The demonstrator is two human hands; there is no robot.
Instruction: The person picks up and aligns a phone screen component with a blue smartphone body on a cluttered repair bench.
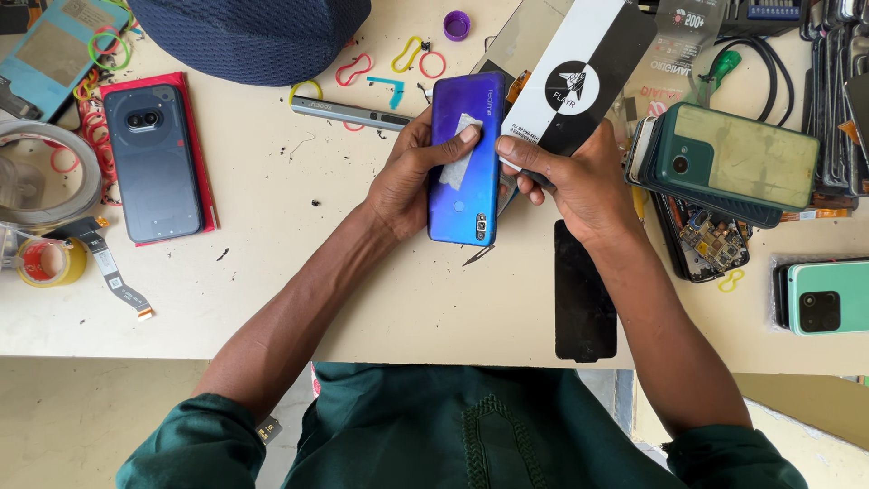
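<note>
My left hand (412, 177) fingers wrap the blue phone (466, 163), back up; right hand (579, 181) fingers pinch the black-and-white box (579, 77) at two o'clock, above the bench (299, 235).

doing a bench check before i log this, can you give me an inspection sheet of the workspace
surface: cream worktop, small dark specks on it
job's things: blue phone back side up, a tape patch on it; black-and-white flat box beside it
clutter: dark phone on a red case, green phones, opened phone with circuit board, black glass panel, tape rolls, rubber bands
grips: left hand holds the blue phone, thumb on the tape; right hand holds the box
cables: black cable, flat flex strip
surroundings: dark blue cap
</note>
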